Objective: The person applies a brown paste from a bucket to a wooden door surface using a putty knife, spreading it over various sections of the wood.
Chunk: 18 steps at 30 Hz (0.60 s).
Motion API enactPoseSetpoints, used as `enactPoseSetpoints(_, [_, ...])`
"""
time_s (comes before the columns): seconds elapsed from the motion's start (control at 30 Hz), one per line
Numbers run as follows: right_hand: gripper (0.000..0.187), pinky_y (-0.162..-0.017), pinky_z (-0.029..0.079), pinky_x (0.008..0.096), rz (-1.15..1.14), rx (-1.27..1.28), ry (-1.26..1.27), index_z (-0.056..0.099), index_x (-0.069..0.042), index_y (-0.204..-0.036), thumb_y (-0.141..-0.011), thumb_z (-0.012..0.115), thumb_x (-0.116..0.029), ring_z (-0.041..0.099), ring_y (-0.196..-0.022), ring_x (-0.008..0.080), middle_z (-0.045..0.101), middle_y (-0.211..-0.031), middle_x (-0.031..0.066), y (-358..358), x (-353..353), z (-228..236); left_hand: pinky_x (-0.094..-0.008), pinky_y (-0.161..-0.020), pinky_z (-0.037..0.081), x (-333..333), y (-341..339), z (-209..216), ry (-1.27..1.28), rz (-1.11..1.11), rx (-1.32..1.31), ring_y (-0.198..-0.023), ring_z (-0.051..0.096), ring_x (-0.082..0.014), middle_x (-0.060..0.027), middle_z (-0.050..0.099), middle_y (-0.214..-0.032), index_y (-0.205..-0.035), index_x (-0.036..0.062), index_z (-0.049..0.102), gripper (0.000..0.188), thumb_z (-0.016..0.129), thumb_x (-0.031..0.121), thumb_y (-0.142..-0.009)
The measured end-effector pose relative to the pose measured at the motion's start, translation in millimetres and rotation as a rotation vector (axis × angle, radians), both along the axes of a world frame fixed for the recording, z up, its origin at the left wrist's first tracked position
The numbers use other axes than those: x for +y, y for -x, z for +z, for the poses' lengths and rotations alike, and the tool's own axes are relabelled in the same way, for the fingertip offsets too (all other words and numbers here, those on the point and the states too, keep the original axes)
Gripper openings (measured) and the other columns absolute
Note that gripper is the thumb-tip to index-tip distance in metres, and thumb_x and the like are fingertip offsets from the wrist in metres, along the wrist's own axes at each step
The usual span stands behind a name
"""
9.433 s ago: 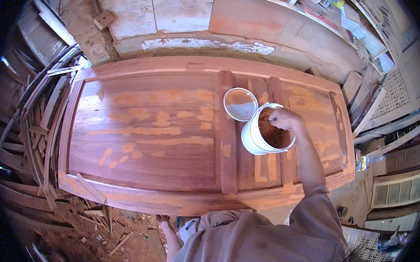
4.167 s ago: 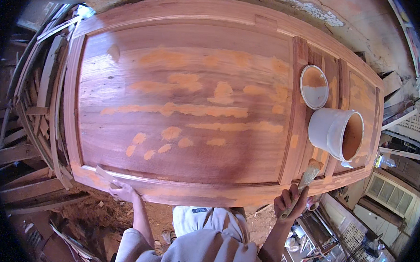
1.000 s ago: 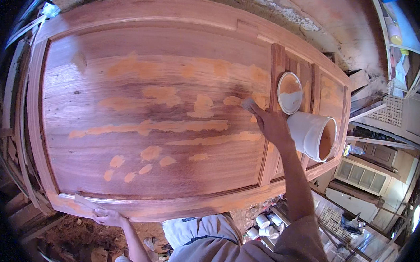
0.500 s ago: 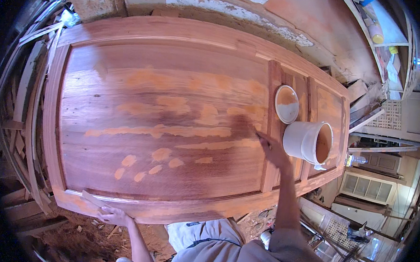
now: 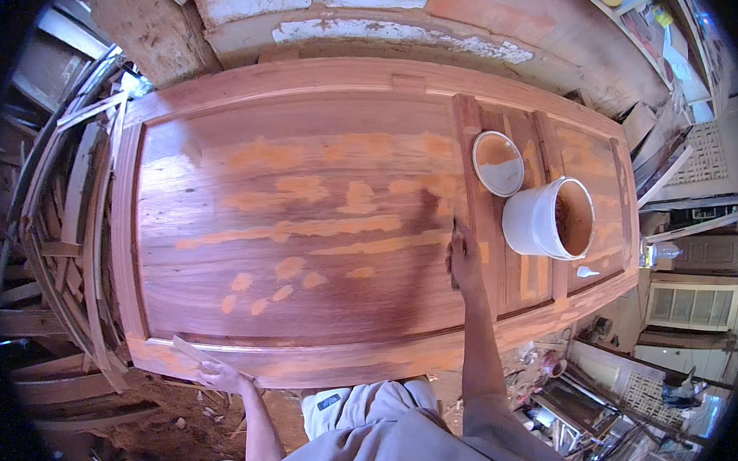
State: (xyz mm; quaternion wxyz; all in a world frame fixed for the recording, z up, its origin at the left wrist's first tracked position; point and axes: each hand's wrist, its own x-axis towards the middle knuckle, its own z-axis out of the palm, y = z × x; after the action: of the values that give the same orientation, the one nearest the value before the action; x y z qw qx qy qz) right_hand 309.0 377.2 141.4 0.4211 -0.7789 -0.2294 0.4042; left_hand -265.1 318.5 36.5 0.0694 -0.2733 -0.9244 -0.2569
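A large reddish wooden door (image 5: 365, 301) lies flat before me, its recessed panel streaked and dabbed with orange filler (image 5: 294, 227). My right hand (image 5: 465, 261) is closed on a thin dark scraper (image 5: 453, 278), seen nearly edge-on, at the panel's right edge beside the upright rail. My left hand (image 5: 221, 377) pinches a flat pale strip (image 5: 191, 351) at the door's near left edge. To the right of my right hand, a white bucket (image 5: 529, 225) of brownish-orange filler rests tilted on the door. Its round lid (image 5: 498, 164), smeared with filler, lies just behind it.
A small white nozzle-shaped piece (image 5: 587, 272) lies by the bucket. Stacked planks (image 5: 81, 186) crowd the left side. A rough wall (image 5: 396, 36) runs behind the door. Wood pieces, a glazed frame (image 5: 692, 306) and a clear bottle (image 5: 662, 252) stand at the right.
My right hand has moved nearer along the panel's right edge, and its wrist has turned. My left hand still holds the strip at the near edge. The whole view has shifted somewhat.
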Motion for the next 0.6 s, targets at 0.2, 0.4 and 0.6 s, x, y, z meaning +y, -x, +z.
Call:
enactPoseSetpoints(0.2, [0.039, -0.072, 0.053, 0.0463, 0.160, -0.825, -0.034, 0.050, -0.008, -0.137, -0.099, 0.048, -0.018, 0.066, -0.080, 0.0394, 0.066, -0.096, 0.0243, -73.2, 86.3, -56.9, -0.0477, -0.109, 0.036, 4.4, -11.5, 13.4, 0.100, -0.122, -0.053, -0.126, 0.045, -0.0441, -0.0348, 0.047, -0.132, -0.127, -0.0164, 0.047, 0.064, 0.045, 0.042, -0.101])
enactPoseSetpoints(0.4, [0.043, -0.069, 0.053, 0.0480, 0.224, -0.847, 0.086, 0.048, -0.008, -0.140, -0.098, 0.049, -0.018, 0.066, -0.074, 0.0399, 0.065, -0.084, 0.0248, -86.8, 134.8, -66.6, -0.0512, -0.111, 0.033, 3.3, -24.3, 3.4, 0.182, -0.100, 0.042, -0.135, 0.033, -0.0449, -0.0361, 0.035, -0.141, -0.137, -0.0127, 0.037, 0.069, 0.040, 0.046, -0.102])
enactPoseSetpoints(0.6, [0.042, -0.071, 0.053, 0.0482, 0.238, -0.714, 0.174, 0.050, -0.012, -0.138, -0.096, 0.051, -0.017, 0.066, -0.076, 0.0415, 0.064, -0.083, 0.0266, -100.8, 121.5, -88.9, -0.0518, -0.110, 0.035, 13.2, -37.8, 0.2, 0.122, -0.059, -0.006, -0.133, 0.036, -0.0448, -0.0337, 0.035, -0.143, -0.137, -0.0125, 0.038, 0.064, 0.038, 0.042, -0.103])
